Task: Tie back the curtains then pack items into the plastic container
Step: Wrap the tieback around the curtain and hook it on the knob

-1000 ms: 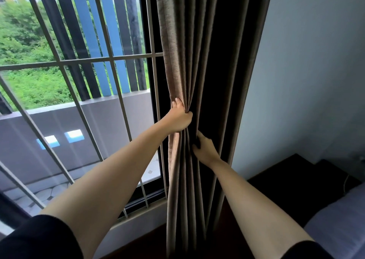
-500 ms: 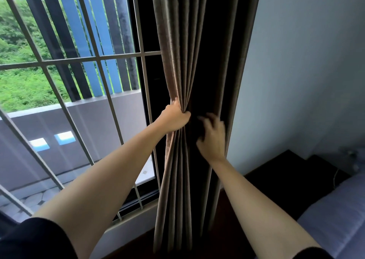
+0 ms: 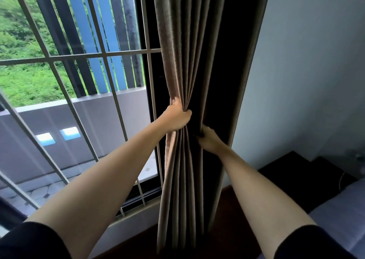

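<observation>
A long brown curtain (image 3: pixel 187 41) hangs gathered into folds at the right end of the window. My left hand (image 3: pixel 176 116) is clenched on the curtain's left edge, pinching several folds together at mid height. My right hand (image 3: pixel 208 139) sits just below and to the right, its fingers tucked into the dark folds and gripping them. No tie-back and no plastic container are in view.
A barred window (image 3: pixel 79 57) fills the left, with a balcony wall and greenery beyond. A pale wall (image 3: pixel 308 71) stands to the right. Dark furniture (image 3: pixel 308 171) and a grey-blue cushion (image 3: pixel 339 219) lie at lower right.
My right hand, spread flat on the folds half a second ago, has dropped slightly and curled into the curtain. My left hand has kept its grip.
</observation>
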